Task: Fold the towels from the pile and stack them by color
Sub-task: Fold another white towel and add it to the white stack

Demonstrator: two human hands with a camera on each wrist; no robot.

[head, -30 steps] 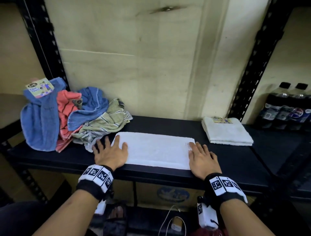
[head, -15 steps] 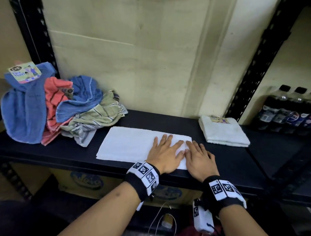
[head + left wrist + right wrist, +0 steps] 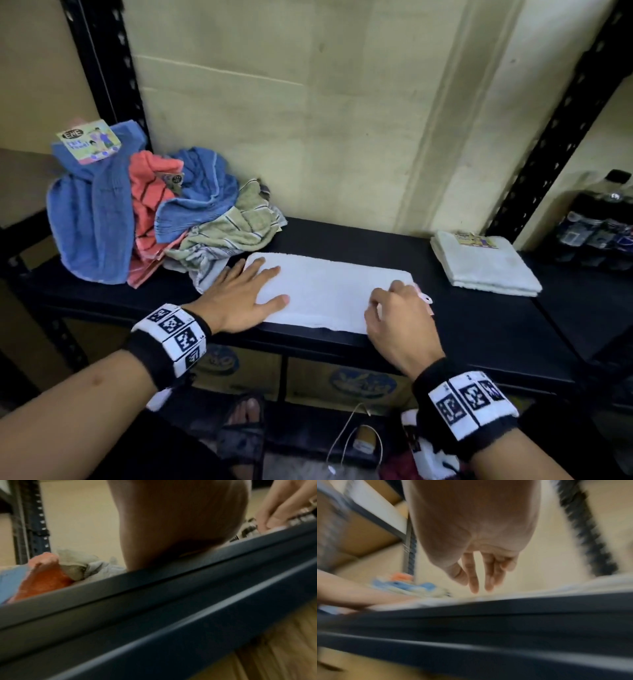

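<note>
From the head camera, a long white terry towel (image 3: 329, 291), folded into a strip, lies flat on the black metal shelf (image 3: 479, 329) with its long axis running left to right along the front edge; the left hand (image 3: 239, 298) lies flat with straight, spread fingers on the strip's left end, while the right hand (image 3: 399, 318) sits at the right end with fingers curled down at the towel's edge, apparently taking hold of it, though the pinch itself is hidden behind the knuckles; each hand is therefore nearest its own end, and the next fold, in all likelihood, carries one short end across to the other; the unfolded heap of blue, orange and striped green towels (image 3: 164, 212) sits just left of the strip, touching its corner, and a folded white towel stack (image 3: 486, 270) waits well apart to the right; from the left wrist camera, the heel of the left hand (image 3: 180, 520) rests on the shelf lip, with the heap beyond at left and the other hand at far right; from the right wrist camera, blurred by motion, the right hand's fingers (image 3: 473, 580) point down, loosely bent, just above the white towel (image 3: 573, 586), contact unclear.
</note>
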